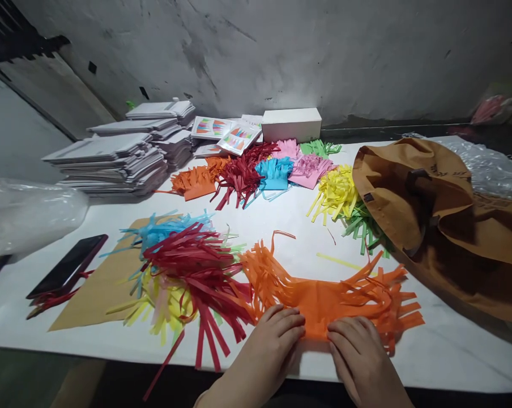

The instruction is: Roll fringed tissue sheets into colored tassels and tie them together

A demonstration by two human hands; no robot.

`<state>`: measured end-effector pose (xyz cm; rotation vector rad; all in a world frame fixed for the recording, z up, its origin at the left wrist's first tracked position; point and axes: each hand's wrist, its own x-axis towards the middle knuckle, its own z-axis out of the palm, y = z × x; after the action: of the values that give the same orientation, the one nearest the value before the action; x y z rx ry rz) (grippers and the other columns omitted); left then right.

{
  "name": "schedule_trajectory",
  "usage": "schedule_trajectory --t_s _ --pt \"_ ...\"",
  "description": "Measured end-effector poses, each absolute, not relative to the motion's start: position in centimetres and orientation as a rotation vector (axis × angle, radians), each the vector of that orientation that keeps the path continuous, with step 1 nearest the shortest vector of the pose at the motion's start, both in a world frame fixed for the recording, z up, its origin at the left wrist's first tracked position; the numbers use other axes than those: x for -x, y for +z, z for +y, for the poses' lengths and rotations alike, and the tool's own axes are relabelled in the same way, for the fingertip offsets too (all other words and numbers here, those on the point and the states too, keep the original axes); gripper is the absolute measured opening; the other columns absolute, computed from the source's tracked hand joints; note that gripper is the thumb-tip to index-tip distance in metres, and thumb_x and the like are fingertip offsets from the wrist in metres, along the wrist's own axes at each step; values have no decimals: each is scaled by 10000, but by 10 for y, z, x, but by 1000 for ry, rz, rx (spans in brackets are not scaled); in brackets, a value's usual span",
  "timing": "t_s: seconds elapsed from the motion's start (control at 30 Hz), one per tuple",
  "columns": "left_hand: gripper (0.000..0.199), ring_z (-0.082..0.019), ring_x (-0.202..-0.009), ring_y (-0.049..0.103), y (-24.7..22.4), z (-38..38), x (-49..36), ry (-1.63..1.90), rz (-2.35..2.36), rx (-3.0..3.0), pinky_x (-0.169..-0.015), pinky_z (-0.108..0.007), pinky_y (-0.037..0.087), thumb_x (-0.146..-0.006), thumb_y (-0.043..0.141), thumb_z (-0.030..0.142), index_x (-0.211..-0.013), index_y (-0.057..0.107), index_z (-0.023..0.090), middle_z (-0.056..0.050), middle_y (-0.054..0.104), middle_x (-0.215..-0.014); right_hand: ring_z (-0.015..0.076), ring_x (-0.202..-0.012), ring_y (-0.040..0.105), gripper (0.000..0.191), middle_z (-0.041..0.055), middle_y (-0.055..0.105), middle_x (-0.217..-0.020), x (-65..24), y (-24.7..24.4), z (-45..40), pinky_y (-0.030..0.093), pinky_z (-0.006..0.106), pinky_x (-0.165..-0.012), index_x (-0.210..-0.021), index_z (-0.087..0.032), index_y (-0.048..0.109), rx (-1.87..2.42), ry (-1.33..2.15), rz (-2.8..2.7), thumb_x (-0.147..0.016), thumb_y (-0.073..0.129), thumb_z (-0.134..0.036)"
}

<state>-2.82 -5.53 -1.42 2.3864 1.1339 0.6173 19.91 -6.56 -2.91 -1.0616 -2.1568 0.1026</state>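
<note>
Spread on the white table before me is an orange tissue-paper fringe (319,303), its cut strips fanning out to both sides of an uncut middle band. My left hand (277,334) is closed at the near edge of that band, on its left. At the same edge further right, my right hand (355,343) is closed on the paper too, its fingers curled and pointing toward the left hand. Both thumbs are mostly hidden. Just left of the orange fringe lies a dark red tissue fringe (196,260), on top of blue (165,232) and yellow (175,303) ones.
Brown card (98,294) lies under the left fringes, beside a phone (69,266). Stacks of white packets (107,153) and a white box (292,122) stand along the wall. Several folded coloured fringes (275,173) lie behind. A brown cloth bag (434,215) fills the right side.
</note>
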Motion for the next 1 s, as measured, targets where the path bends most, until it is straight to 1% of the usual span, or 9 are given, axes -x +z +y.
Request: schedule_trajectory --t_s 0.13,0.27,0.4,0.5,0.57,0.67,0.73,0.83,1.0 --pt "266 -231 -1129 655 -9 -53 25 566 1153 -2367 -1078 -474 443 -934 506 91 -1105 670 212 -63 735 -1175 192 -892 647 192 16 711 -962 -201 -27 -65 411 357 -902 -979 -211 670 1093 179 -2162 -943 514 -105" --pt "284 -230 -1141 644 -7 -51 25 567 1138 -2334 -1045 -437 468 -914 493 90 -1100 675 206 -92 727 -1188 179 -886 648 195 16 708 -970 -207 -29 -65 435 330 -856 -980 -220 654 1151 229 -2188 -948 501 -104" --pt "292 -240 -1107 644 -5 -51 23 564 1177 -2282 -1020 -442 470 -891 494 56 -1070 667 209 -78 728 -1165 217 -969 654 201 47 716 -1071 -205 -37 -66 397 381 -932 -1038 -215 664 1203 83 -2196 -960 498 -133" --pt "306 -234 -1081 644 -5 -51 23 584 1181 -2283 -996 -433 475 -908 466 30 -1099 630 203 -71 725 -1148 243 -1056 646 268 52 722 -1117 -203 -43 -64 353 431 -1004 -1034 -215 671 1190 30 -2132 -975 430 -114" --pt "315 -228 -1025 653 -8 -51 24 607 1200 -2282 -951 -422 491 -924 425 16 -1115 605 190 -75 727 -1105 235 -1081 641 272 34 733 -1088 -205 -45 -61 328 431 -1037 -1047 -215 658 1136 55 -2153 -964 430 -91" --pt "283 -229 -889 656 -14 -47 23 549 1343 -2232 -829 -392 523 -929 413 27 -1062 606 185 -72 722 -991 225 -1016 641 209 12 733 -977 -209 -44 -54 347 406 -968 -1052 -222 623 1137 134 -2205 -963 467 -116" --pt "236 -234 -840 657 -14 -39 19 444 1463 -2188 -769 -369 528 -937 422 56 -1009 610 181 -71 714 -929 227 -923 625 191 12 699 -870 -208 -41 -48 352 404 -893 -932 -228 600 1296 207 -2142 -998 434 -161" --pt "223 -228 -829 680 -6 -20 10 190 1616 -2148 -750 -334 522 -991 389 130 -956 605 174 -74 715 -897 228 -801 581 273 12 631 -758 -202 -40 -37 338 411 -826 -782 -224 542 1518 202 -2075 -1026 422 -241" --pt "230 -269 -805 710 5 6 0 -35 1730 -2147 -682 -333 491 -1001 423 208 -893 621 161 -107 733 -879 229 -714 548 286 13 594 -680 -195 -43 -20 327 405 -749 -725 -223 510 1631 20 -2163 -1006 478 -266"
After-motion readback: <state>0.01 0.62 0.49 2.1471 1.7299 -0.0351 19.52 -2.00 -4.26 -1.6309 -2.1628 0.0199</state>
